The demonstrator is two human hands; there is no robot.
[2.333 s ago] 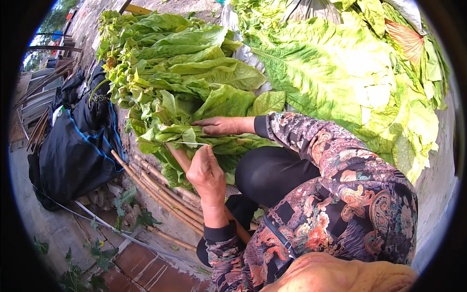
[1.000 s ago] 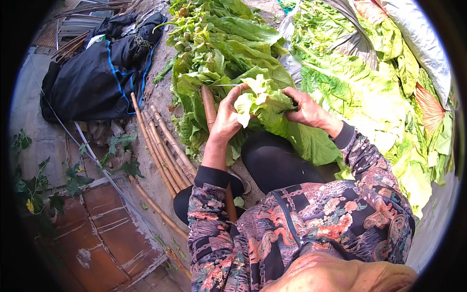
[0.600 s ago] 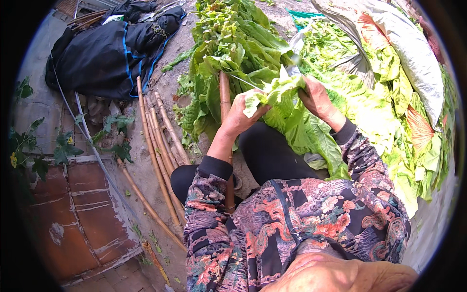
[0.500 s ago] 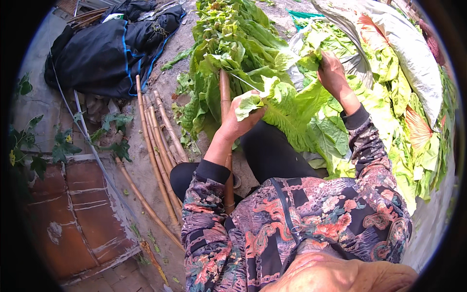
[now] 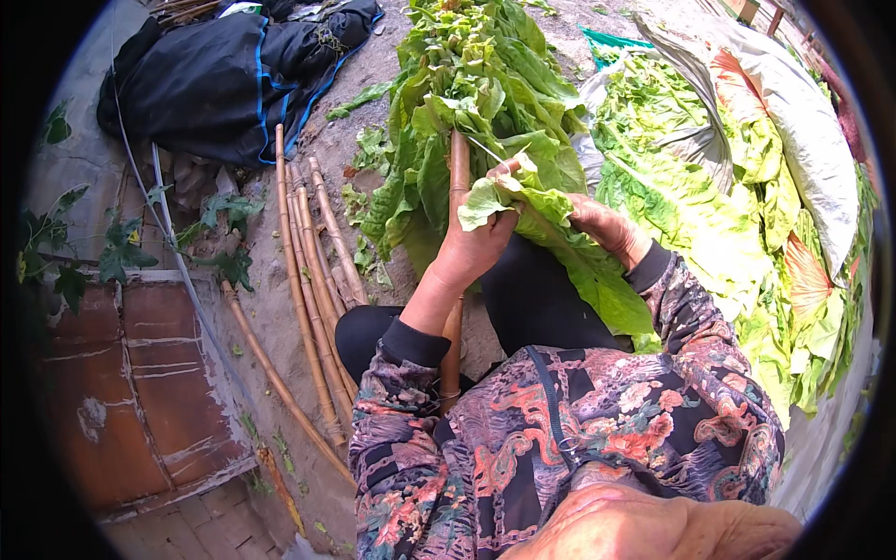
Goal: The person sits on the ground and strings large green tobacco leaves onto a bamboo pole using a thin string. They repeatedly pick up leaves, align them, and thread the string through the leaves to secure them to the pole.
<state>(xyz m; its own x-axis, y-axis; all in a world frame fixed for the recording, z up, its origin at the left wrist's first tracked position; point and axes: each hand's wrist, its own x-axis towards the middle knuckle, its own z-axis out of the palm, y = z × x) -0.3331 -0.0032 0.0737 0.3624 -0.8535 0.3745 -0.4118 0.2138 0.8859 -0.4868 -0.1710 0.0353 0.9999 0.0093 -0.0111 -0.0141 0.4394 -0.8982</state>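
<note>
My left hand [image 5: 478, 245] is closed round the stem ends of a few large green leaves [image 5: 583, 257], beside a bamboo pole [image 5: 459, 168]. My right hand [image 5: 605, 226] is closed on the same leaves close by, its fingertips partly behind them. The leaf blades hang over my dark-clad knee. A thin pale string [image 5: 485, 151] runs from the pole toward my left hand. Farther up, thick rows of green leaves [image 5: 485, 84] hang along both sides of the pole, whose near end reaches down between my legs.
Several loose bamboo poles [image 5: 313, 271] lie on the ground at left. Behind them is a black covered heap [image 5: 201, 89] with blue edging. A big pile of leaves [image 5: 691, 215] and a white sheet [image 5: 793, 121] lie at right. A rusty brown panel [image 5: 121, 392] is at lower left.
My right hand has come from the leaf pile at the far right in to my left hand, bringing a leaf. My left hand stays beside the pole, still gripping leaf stems.
</note>
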